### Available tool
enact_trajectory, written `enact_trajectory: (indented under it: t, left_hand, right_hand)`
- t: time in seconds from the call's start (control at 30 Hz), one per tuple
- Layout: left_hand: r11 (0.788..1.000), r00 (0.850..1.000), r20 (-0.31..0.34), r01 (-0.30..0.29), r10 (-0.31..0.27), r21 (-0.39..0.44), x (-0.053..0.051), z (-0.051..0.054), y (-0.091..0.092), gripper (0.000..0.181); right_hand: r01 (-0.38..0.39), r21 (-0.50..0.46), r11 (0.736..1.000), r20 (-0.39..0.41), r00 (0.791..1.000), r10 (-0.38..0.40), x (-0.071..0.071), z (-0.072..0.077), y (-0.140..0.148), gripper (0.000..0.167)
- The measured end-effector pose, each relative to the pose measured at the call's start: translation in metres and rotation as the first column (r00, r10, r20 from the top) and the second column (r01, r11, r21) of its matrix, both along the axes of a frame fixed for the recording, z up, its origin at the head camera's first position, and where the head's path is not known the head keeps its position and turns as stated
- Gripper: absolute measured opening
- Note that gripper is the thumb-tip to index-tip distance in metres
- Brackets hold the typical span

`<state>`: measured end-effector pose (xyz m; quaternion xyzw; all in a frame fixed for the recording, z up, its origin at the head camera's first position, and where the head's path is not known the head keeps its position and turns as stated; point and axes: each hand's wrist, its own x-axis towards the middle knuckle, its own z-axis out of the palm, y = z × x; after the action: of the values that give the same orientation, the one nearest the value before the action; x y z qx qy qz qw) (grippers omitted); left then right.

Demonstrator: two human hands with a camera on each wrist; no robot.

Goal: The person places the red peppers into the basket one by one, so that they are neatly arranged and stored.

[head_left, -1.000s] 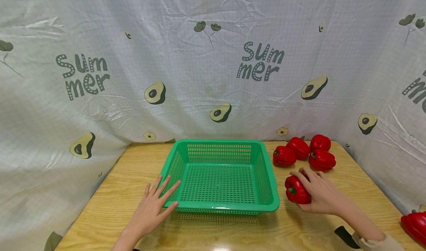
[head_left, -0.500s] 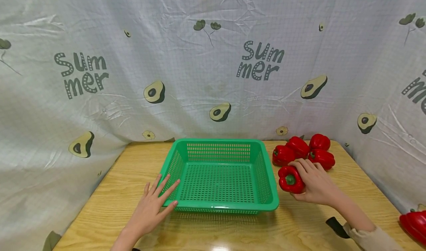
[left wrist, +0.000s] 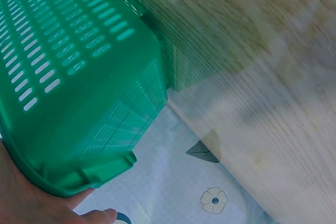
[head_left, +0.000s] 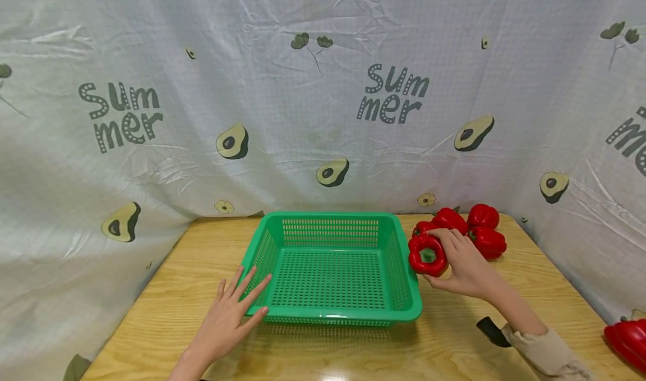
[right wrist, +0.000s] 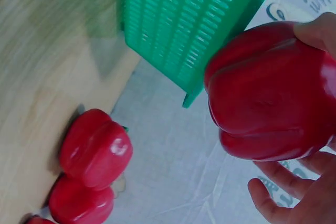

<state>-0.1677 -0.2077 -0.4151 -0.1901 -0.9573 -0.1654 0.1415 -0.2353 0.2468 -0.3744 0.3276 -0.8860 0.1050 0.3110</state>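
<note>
My right hand grips a red bell pepper by its side, close to the right rim of a green plastic basket. The pepper's stem end faces left in the head view. In the right wrist view the bell pepper fills much of the right side, with the thumb on one side and fingers on the other. My left hand rests on the basket's front left corner, fingers straight and spread. The left wrist view shows part of that hand against the rim of the basket.
Several red bell peppers lie grouped at the back right of the wooden table. Another red pepper sits at the far right edge. A printed cloth hangs behind the table and along its sides.
My right hand has carried the bell pepper up and left toward the basket's right rim, turning its stem end toward the basket. My left hand stays on the corner.
</note>
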Motion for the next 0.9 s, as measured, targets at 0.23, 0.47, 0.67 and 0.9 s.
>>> enact_trajectory:
  t: [0.23,0.47,0.67,0.9]
  left_hand:
    - [1.0,1.0,0.004,0.004,-0.004,-0.009,0.0,0.001,0.0,0.059]
    - [0.999,1.0,0.002,0.002,-0.002,-0.039,0.0,0.003,-0.001,0.057]
    - [0.998,1.0,-0.015,0.011,-0.012,-0.057,-0.001,0.005,0.0,0.059]
    - [0.997,0.999,-0.014,0.028,-0.029,-0.067,-0.004,0.004,0.006,0.057]
  right_hand:
    - [-0.016,0.017,1.0,-0.007,1.0,0.016,-0.011,0.01,-0.009,0.079]
    - [-0.028,0.023,0.999,0.027,0.999,0.027,-0.027,0.021,-0.022,0.073]
    - [-0.056,0.026,0.998,0.047,0.997,0.055,-0.04,0.024,-0.035,0.07]
    - [-0.085,0.033,0.996,0.058,0.995,0.083,-0.052,0.02,-0.048,0.069]
